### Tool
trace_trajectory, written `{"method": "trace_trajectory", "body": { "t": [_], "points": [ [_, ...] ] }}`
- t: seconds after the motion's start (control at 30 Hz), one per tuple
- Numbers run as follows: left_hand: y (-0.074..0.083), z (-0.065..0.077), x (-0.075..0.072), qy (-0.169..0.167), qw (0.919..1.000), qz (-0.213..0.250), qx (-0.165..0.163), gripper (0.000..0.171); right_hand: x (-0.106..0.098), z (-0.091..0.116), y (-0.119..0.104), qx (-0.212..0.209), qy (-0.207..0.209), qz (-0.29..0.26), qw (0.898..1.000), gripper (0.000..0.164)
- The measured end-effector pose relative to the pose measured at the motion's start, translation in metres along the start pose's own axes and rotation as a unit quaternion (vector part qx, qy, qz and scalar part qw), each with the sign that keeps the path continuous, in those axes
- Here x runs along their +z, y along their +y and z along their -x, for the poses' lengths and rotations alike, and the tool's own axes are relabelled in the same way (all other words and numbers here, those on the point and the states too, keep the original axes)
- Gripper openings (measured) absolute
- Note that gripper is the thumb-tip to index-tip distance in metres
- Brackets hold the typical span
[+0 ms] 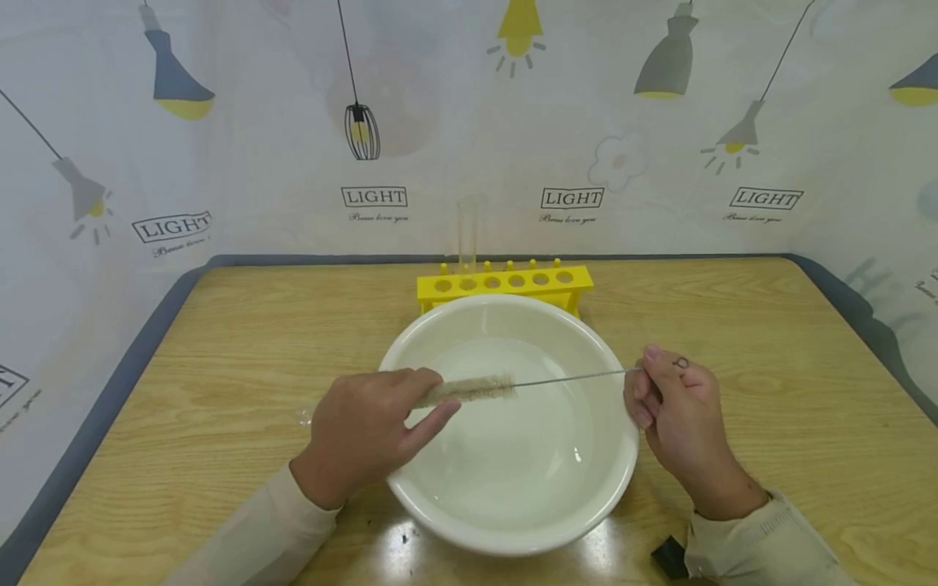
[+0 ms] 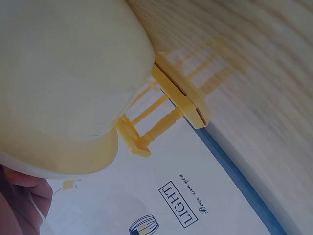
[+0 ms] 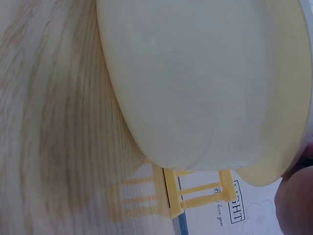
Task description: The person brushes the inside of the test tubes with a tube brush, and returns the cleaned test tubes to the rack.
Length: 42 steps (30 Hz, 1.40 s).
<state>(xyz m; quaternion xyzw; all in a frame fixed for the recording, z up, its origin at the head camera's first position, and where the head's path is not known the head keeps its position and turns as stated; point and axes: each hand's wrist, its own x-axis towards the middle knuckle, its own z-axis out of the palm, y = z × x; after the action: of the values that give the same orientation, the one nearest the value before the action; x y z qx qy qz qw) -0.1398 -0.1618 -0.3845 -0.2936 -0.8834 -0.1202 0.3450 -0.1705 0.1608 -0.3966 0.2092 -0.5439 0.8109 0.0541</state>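
A test tube brush [image 1: 478, 389] with pale bristles and a thin twisted wire stem lies level above a white basin [image 1: 513, 547]. My right hand [image 1: 681, 411] pinches the wire near its looped end, right of the rim. Over the basin's left rim, my left hand [image 1: 366, 427] grips a clear test tube [image 1: 304, 417], whose end shows behind the hand. The bristles extend from between that hand's thumb and forefinger; how far they sit inside the tube I cannot tell. Both wrist views show mostly the basin's outside, with fingers [image 2: 24, 200] at the left wrist view's edge.
Behind the basin stands a yellow test tube rack [image 1: 506, 281], holding one upright clear tube [image 1: 467, 236]. A small black object [image 1: 670, 558] lies by the right sleeve. A lamp-patterned cloth [image 1: 469, 122] encloses the wooden table's back and sides.
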Motion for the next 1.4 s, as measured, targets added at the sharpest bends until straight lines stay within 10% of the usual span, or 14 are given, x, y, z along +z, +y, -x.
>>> {"method": "trace_trajectory", "body": {
  "t": [0.87,1.4],
  "points": [
    [-0.002,0.0019,0.0021,0.001,0.9999,0.011,-0.006,0.053,0.0006,-0.0004,0.0056,-0.032,-0.003,0.013,0.999,0.042],
    [-0.001,0.0003,0.002,0.012,0.9999,0.003,0.003,0.052,-0.003,-0.0005,-0.0039,0.038,-0.016,-0.005,0.999,0.042]
  ]
}}
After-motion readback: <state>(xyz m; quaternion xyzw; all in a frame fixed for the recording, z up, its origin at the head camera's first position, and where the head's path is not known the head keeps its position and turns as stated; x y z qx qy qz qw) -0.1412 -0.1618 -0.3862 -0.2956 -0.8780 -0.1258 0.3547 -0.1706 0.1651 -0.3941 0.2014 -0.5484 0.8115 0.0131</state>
